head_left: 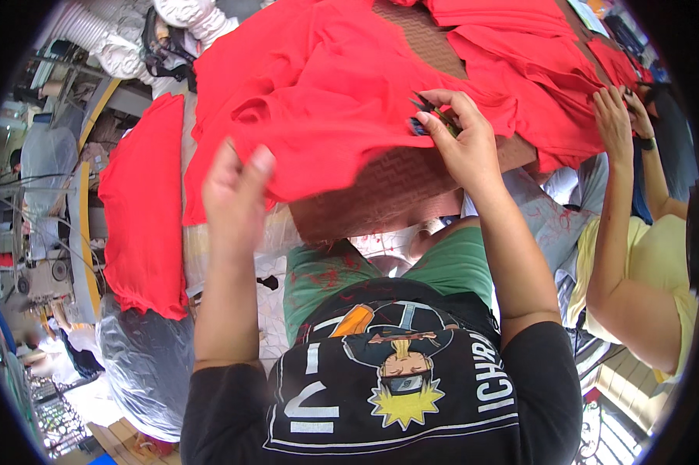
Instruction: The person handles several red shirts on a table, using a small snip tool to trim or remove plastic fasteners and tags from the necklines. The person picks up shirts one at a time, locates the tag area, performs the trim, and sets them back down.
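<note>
A large piece of red fabric [311, 101] lies rumpled over the brown textured table cover [380, 194], its near edge raised off the surface. My right hand [466, 136] is closed around small dark thread snips [444, 116] with a yellow-green part. The fabric's raised edge reaches the right fingertips; whether they also pinch it is unclear. My left hand [237, 194] is over the fabric's near-left edge, smeared by motion. Its thumb and fingers point up and away from me, and I cannot make out whether they grip the cloth.
More red fabric pieces [512, 62] lie at the far right of the table. Another red piece [144, 209] hangs at the left above clear plastic sheeting [144, 356]. On the right a co-worker's hands [617, 124] handle red cloth. Sewing equipment [43, 279] stands far left.
</note>
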Tool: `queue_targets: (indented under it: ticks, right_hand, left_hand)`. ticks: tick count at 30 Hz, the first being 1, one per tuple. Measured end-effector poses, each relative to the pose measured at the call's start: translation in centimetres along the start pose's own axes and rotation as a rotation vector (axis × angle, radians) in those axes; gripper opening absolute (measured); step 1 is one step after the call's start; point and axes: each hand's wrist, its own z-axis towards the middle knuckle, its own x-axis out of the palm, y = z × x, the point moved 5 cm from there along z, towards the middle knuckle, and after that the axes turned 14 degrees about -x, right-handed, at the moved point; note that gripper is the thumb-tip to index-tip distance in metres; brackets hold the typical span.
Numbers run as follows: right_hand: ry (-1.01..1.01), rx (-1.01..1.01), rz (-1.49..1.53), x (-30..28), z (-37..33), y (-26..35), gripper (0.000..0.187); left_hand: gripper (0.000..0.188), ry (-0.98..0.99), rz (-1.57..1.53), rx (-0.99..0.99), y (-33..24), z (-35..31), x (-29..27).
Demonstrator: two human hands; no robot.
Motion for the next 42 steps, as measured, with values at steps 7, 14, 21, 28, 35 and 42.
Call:
queue_targets:
  ticks: [7, 14, 21, 28, 35, 42]
  right_hand:
    - [0.021, 0.002, -0.124, 2.3, -1.3, -3.9, 0.027]
    - [0.022, 0.004, -0.178, 2.2, -1.7, -3.8, 0.027]
    - [0.023, -0.002, -0.177, 2.3, -1.6, -3.5, 0.026]
    - [0.018, 0.005, -0.173, 2.3, -1.9, -3.6, 0.027]
    - [-0.045, -0.011, -0.153, 2.0, -1.8, -3.7, 0.028]
    - [0.342, -0.007, 0.165, 3.1, -0.8, 5.2, 0.045]
  left_hand:
    - [0.058, -0.096, 0.104, -0.174, 6.2, 3.4, -5.7]
    - [0.058, -0.102, 0.063, -0.17, 7.4, 2.5, -5.8]
    - [0.06, -0.113, 0.052, -0.189, 7.4, 2.1, -6.0]
    - [0.042, -0.572, 0.614, 0.25, 4.8, -0.1, -5.1]
    - [0.028, -0.296, 0.756, 0.121, 5.3, 1.6, 0.3]
    - [0.024, -0.041, 0.032, -0.254, 6.6, 0.7, -0.1]
